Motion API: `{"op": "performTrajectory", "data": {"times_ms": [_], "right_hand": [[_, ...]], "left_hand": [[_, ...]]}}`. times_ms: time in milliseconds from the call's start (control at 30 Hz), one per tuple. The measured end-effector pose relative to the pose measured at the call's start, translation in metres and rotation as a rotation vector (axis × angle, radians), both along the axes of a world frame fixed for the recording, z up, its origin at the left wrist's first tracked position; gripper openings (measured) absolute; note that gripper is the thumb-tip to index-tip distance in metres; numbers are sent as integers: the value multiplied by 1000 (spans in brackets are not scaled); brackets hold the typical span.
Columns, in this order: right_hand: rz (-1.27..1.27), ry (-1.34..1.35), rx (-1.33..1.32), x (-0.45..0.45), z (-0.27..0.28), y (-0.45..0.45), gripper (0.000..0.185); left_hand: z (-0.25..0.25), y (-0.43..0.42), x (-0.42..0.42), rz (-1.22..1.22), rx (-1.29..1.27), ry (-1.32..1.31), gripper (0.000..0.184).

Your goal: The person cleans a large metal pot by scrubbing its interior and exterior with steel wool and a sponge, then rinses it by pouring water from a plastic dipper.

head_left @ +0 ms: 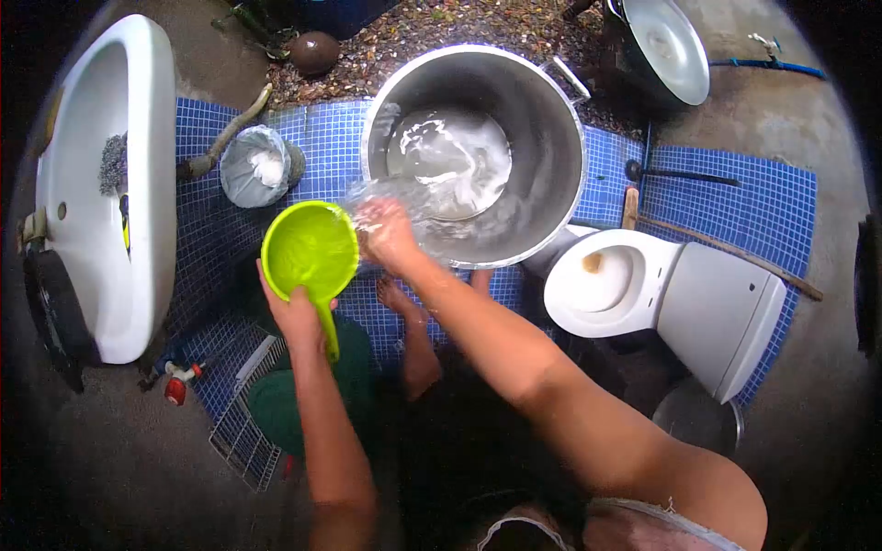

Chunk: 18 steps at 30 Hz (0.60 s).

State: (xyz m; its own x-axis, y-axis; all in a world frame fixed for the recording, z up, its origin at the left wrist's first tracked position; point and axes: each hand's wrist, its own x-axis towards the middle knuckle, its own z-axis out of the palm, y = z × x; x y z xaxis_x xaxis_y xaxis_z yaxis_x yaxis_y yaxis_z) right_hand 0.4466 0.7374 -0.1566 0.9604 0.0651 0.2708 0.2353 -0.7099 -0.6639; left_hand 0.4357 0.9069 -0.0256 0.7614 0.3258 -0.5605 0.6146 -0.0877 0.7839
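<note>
My left hand (pixel 296 317) is closed on a lime-green water dipper (pixel 308 248), which holds some clear liquid. The dipper's mouth faces up, left of a large metal pot (pixel 551 119). My right hand (pixel 386 231) is at the pot's near-left rim, between pot and dipper. A clear, shiny blur that looks like splashing water surrounds it, and its fingers are smeared by motion; whether it holds anything cannot be told. White, foamy-looking water (pixel 459 156) lies in the bottom of the pot.
A white sink (pixel 152 211) with a scouring pad (pixel 114 165) stands left. Near it is a lined bin (pixel 241 179). To the right are a toilet (pixel 643 275) and a wooden stick (pixel 735 253). A wire rack (pixel 243 441) and green tub (pixel 285 413) lie below; pebbles (pixel 441 37) lie beyond.
</note>
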Motion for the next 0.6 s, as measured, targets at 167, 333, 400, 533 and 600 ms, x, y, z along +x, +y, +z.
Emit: {"op": "performTrajectory", "data": {"times_ms": [167, 333, 400, 533, 600], "right_hand": [[-337, 613, 146, -69, 33, -16, 25], [-194, 863, 114, -75, 5, -10, 29], [-186, 846, 136, -71, -6, -7, 30], [-191, 890, 99, -52, 26, -23, 34], [-227, 868, 83, -43, 44, -46, 38]], "left_hand": [[-8, -5, -20, 162, -192, 24, 57], [-19, 27, -65, 285, -211, 70, 54], [-11, 42, -87, 274, -192, 94, 57], [23, 52, -111, 330, -121, 150, 60], [20, 69, -131, 360, -90, 169, 61]]}}
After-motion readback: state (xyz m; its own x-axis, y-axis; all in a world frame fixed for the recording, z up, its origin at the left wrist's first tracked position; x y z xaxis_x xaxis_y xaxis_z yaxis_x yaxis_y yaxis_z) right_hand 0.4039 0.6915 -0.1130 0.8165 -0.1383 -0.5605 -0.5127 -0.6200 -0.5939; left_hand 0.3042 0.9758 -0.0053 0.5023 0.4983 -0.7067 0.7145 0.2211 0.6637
